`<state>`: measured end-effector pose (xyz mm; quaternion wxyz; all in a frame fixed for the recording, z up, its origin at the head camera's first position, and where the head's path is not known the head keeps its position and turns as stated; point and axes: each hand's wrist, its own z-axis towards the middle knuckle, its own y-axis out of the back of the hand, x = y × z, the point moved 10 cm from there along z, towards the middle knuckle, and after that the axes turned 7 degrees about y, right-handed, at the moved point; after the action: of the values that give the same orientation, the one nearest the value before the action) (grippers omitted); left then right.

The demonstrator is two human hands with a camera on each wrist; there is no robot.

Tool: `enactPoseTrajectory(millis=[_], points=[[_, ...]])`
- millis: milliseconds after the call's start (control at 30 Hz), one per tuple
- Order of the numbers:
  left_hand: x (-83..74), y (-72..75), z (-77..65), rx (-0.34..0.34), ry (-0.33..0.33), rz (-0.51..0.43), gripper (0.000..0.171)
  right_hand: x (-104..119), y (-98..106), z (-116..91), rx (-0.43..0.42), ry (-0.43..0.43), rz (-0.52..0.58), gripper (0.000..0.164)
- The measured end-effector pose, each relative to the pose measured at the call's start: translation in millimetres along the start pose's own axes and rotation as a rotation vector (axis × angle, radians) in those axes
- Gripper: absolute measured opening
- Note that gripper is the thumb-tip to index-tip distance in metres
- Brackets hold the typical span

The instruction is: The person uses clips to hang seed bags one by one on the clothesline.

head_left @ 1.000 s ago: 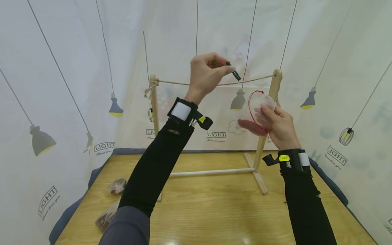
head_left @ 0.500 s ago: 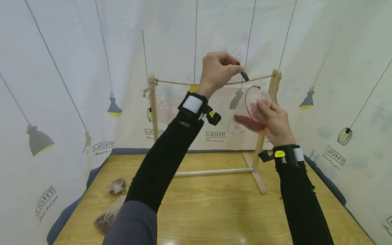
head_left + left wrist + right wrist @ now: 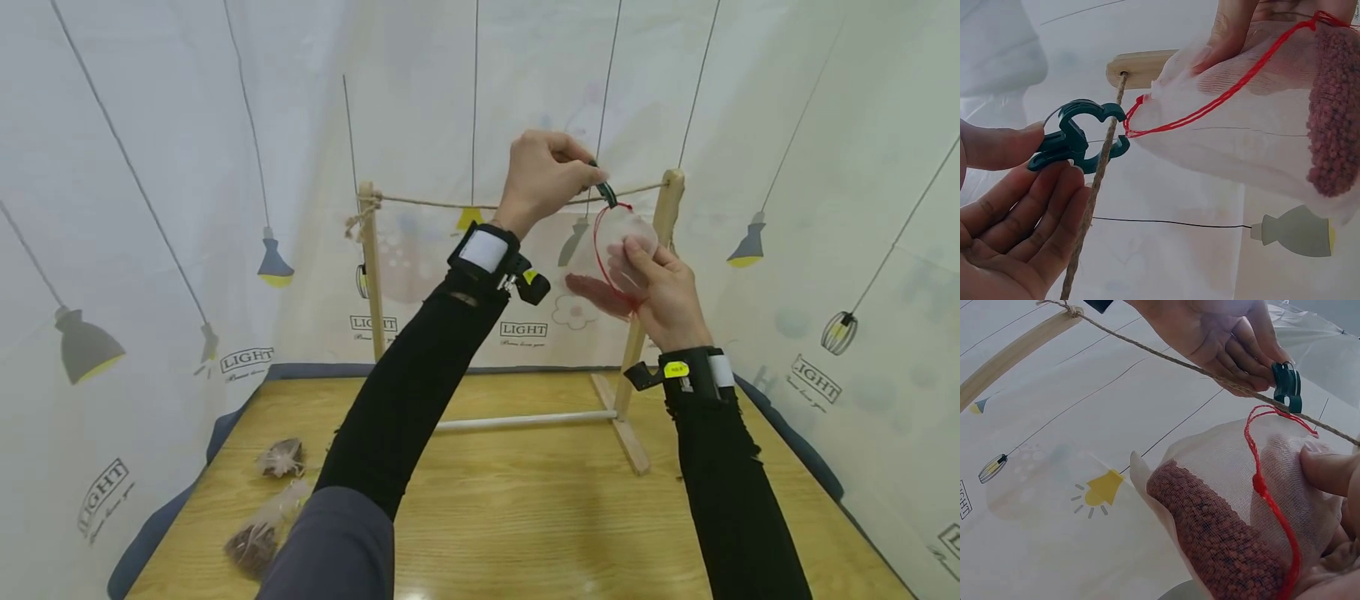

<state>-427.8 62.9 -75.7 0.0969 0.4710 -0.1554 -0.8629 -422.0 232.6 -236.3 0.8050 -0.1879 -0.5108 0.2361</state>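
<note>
While the dark green clip (image 3: 1063,147) is pinched between thumb and fingers by the grip of the left hand (image 3: 543,177), its jaws spread apart, the mesh bag (image 3: 1222,481) is clamped between thumb and fingers by the grip of the right hand (image 3: 669,296), just below the rope (image 3: 1090,206) and nearer the right wooden post (image 3: 667,208) than the left; the red cord (image 3: 1260,483) is seen right at the tips of the clip, with the rope crossing the same spot, but whether either is truly enclosed cannot be told. Were the pinch to be eased now, only rope or only cord might be caught, since both are met at the very edge of the mouth; were the thin cord taken by the tips alone, it could be pulled out by the reddish grains, which are gathered in the far left end of the bag and probably give most of its weight; the slack rope could also be pushed aside by the clip; should the bag be released too early, it would likely be dropped onto the desk (image 3: 510,508) below.
</note>
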Motion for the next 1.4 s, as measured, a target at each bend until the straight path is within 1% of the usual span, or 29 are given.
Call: enactPoseTrajectory(millis=[233,367,533,667,867,1033,1233,1400], points=[[2.3,-5.6,0.2,0.033,0.041,0.01,0.009,-0.4,-7.1,1.3,0.015,0.007,0.016,0.02],[5.4,-7.1,-0.2,0.049,0.06,0.011,0.01,-1.1,-9.8,2.1,0.022,0.011,0.003,0.021],[9.5,-8.7,-0.4,0.072,0.073,0.069,0.016,-2.9,-12.5,2.0,0.038,0.011,-0.01,0.023],[10.9,-12.0,-0.1,0.102,0.068,0.128,0.023,-3.3,-12.0,2.0,0.036,0.014,-0.008,0.02],[11.2,-16.3,-0.8,0.137,0.05,0.155,0.029,-2.9,-11.2,2.5,0.038,0.03,-0.024,0.016],[10.7,-20.1,-1.7,0.165,0.033,0.206,0.035,-2.8,-7.9,1.7,0.026,0.039,-0.053,0.016],[10.9,-23.1,-3.7,0.198,0.028,0.243,0.036,-4.9,-4.2,0.5,0.022,0.033,-0.079,0.02],[13.0,-25.4,-7.0,0.226,0.009,0.262,0.035,-9.9,-1.7,-0.3,0.033,0.019,-0.104,0.02]])
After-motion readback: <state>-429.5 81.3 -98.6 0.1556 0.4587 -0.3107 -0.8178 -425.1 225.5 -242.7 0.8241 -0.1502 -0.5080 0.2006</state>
